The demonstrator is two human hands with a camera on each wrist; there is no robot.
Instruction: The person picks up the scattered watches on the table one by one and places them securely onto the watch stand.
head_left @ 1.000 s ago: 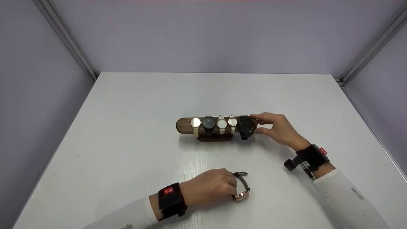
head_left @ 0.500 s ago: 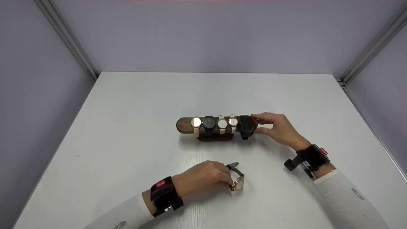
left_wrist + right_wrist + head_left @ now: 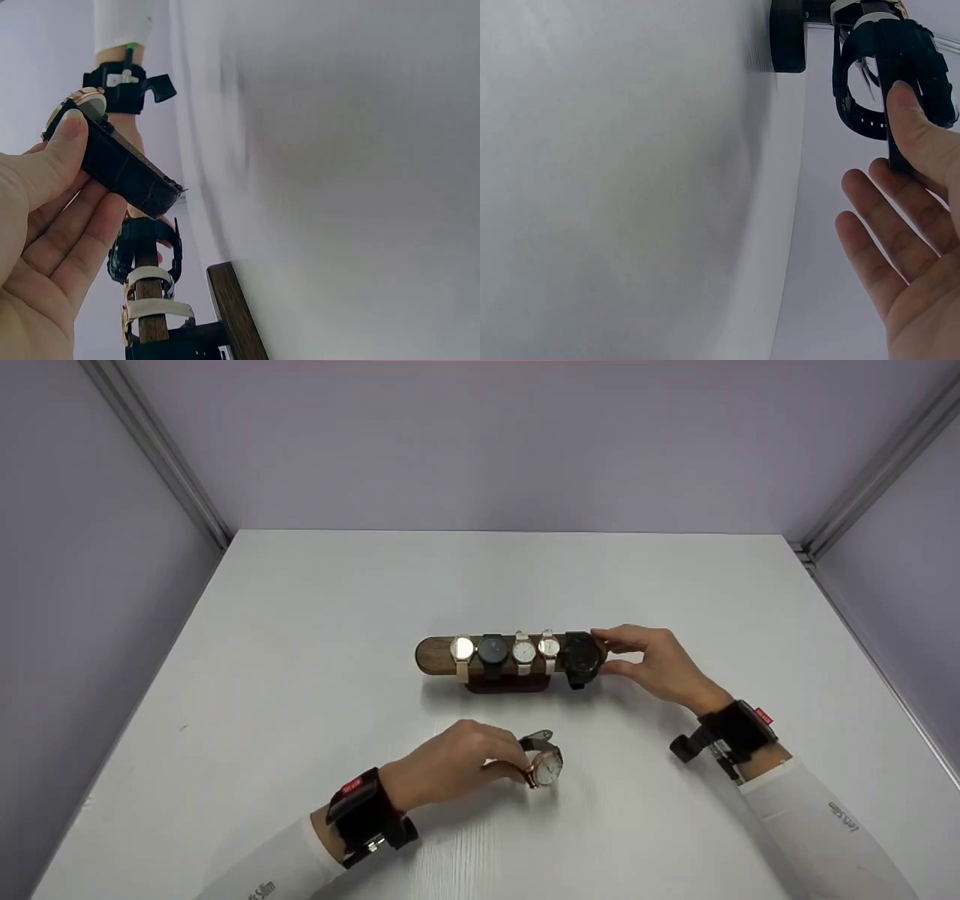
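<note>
White table [image 3: 300, 660], bare surface under both hands. Wooden watch stand [image 3: 435, 655] beyond the left hand, carrying five watches in a row. Right hand [image 3: 660, 664] at the stand's right end: thumb and forefinger pinch the black watch [image 3: 582, 658] seated there, other fingers loose. Left hand [image 3: 442, 765] near the table's front, fingers curled round the strap of a rose-gold watch [image 3: 545, 767], white dial projecting just past the fingertips, above the table.
</note>
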